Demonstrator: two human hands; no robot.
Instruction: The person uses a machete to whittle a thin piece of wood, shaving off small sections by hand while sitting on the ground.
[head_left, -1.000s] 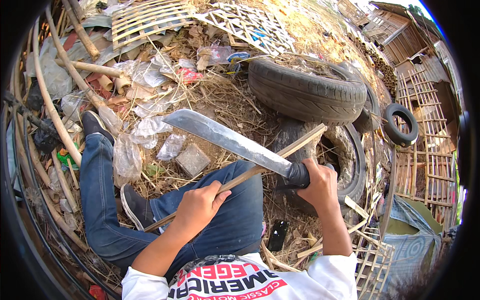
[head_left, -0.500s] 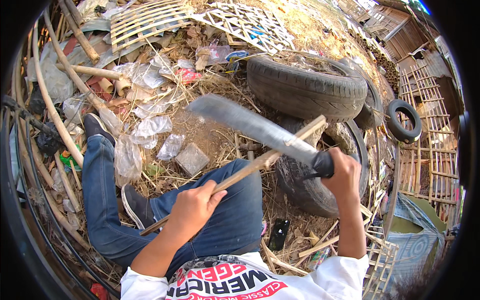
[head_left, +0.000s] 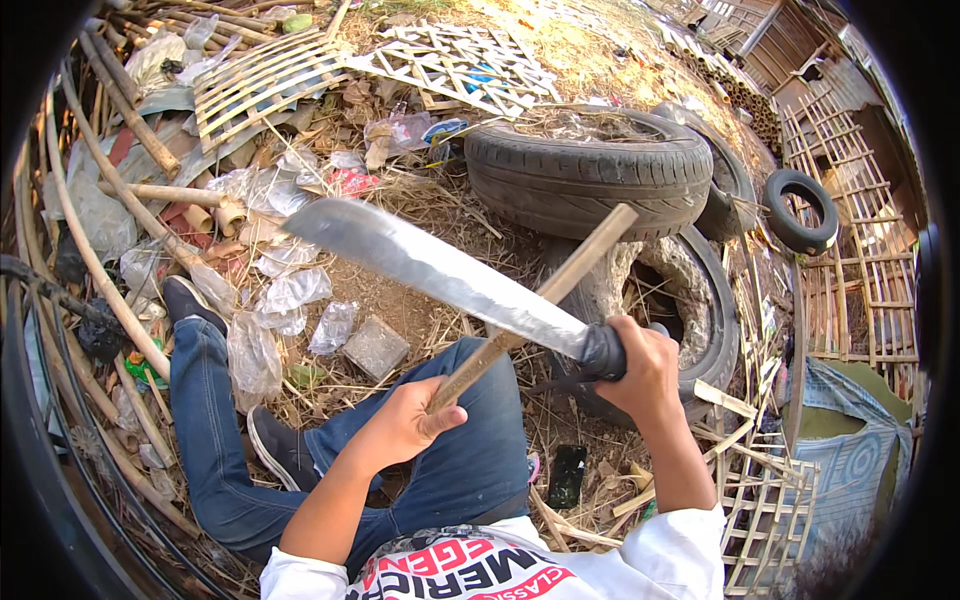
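My right hand (head_left: 640, 365) grips the dark handle of a long machete (head_left: 430, 268), whose grey blade points up and to the left. My left hand (head_left: 405, 425) holds the lower end of a bamboo stick (head_left: 560, 285) that slants up to the right, toward the tyres. The blade crosses over the stick near the handle. I sit on the ground in blue jeans (head_left: 210, 420), left leg stretched out to the left with a dark shoe (head_left: 185, 298) on it.
Stacked car tyres (head_left: 590, 175) lie just beyond the stick, a smaller tyre (head_left: 800, 210) further right. Bamboo lattice panels (head_left: 260, 80), poles, plastic scraps and a grey block (head_left: 375, 348) litter the ground. A dark phone-like thing (head_left: 567, 475) lies by my right knee.
The machete has risen, its blade swinging higher and to the right while my right hand lifted. The left hand keeps the stick in about the same place.
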